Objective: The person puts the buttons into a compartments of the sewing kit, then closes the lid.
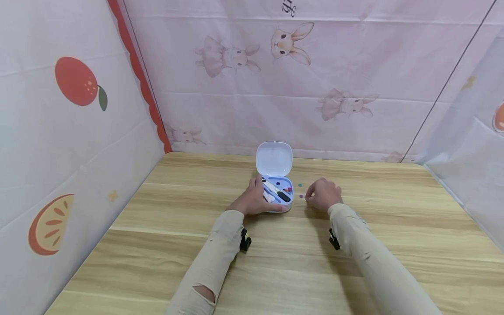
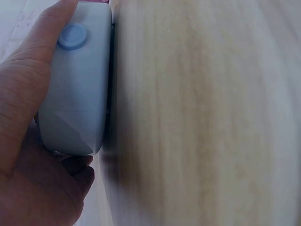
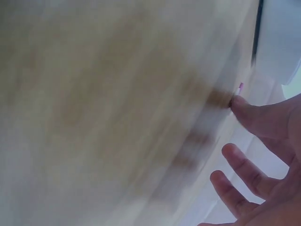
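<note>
A small light-blue sewing box (image 1: pixel 288 205) stands on the table with its lid (image 1: pixel 274 159) raised. My left hand (image 1: pixel 256 199) grips it from the left, thumb along the front wall near a round blue catch (image 2: pixel 73 36). Inside lie a dark-handled tool (image 1: pixel 283 196) and several small coloured pieces. To the box's right, my right hand (image 1: pixel 324 195) reaches down to the tabletop, thumb and forefinger pinching a tiny white button (image 1: pixel 305 200); the other fingers spread loosely in the right wrist view. A purple button (image 1: pixel 301 196) lies beside those fingertips, a green button (image 1: pixel 300 185) farther back.
The wood-grain table (image 1: pixel 165 271) runs back to a pink cloth wall (image 1: pixel 252 118) with printed rabbits, close behind the raised lid. White printed panels (image 1: pixel 78 144) stand along the left and right sides. Black wrist straps (image 1: pixel 245 239) sit under both sleeves.
</note>
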`<state>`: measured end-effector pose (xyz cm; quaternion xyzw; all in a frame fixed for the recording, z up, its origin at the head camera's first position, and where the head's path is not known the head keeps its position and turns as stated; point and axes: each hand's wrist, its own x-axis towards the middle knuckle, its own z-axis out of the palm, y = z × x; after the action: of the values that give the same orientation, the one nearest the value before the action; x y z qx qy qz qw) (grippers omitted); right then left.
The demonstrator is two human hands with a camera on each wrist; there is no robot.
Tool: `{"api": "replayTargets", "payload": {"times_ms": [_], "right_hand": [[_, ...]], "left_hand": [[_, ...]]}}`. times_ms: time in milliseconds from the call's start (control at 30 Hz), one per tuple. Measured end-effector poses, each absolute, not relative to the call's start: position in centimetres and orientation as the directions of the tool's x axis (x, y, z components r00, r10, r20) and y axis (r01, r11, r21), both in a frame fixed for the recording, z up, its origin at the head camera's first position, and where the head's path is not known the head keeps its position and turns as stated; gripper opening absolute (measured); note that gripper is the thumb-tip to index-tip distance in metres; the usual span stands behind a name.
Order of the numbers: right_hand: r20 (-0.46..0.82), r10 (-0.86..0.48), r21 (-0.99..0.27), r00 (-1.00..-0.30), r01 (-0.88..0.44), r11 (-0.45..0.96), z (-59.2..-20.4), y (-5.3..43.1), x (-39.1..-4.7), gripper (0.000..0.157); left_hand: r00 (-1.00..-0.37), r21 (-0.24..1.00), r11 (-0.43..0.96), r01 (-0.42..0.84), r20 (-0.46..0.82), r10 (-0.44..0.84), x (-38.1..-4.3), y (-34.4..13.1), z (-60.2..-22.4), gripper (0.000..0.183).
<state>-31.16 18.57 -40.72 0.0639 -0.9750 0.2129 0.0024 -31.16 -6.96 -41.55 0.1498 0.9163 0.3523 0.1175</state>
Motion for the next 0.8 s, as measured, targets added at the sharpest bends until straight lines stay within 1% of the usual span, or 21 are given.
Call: {"api": "replayTargets", "payload": {"times_ms": [200,433,633,800], "right_hand": [[0.027,-0.114,-0.44,-0.993,-0.114,0.891,-40.72,18.31,-31.12,0.005],[-0.002,-0.13,-0.402,-0.991,-0.118,0.908,-40.38,18.37,-30.92,0.003],[-0.011,-0.096,-0.447,-0.995,-0.081,0.891,-39.91,18.94,-30.74,0.006],[-0.012,-0.092,-0.42,-0.996,-0.079,0.904,-40.18,18.99,-30.72,0.005]], "left_hand": [[-0.928,0.667,0.719,0.195,-0.111,0.354,-31.17,-7.08,-41.82,0.142],[-0.927,0.67,0.716,0.197,-0.11,0.358,-31.3,-6.98,-41.9,0.142],[-0.929,0.671,0.714,0.201,-0.101,0.357,-31.31,-6.92,-41.67,0.141],[-0.93,0.663,0.719,0.206,-0.096,0.355,-31.24,-6.93,-41.59,0.14]]}}
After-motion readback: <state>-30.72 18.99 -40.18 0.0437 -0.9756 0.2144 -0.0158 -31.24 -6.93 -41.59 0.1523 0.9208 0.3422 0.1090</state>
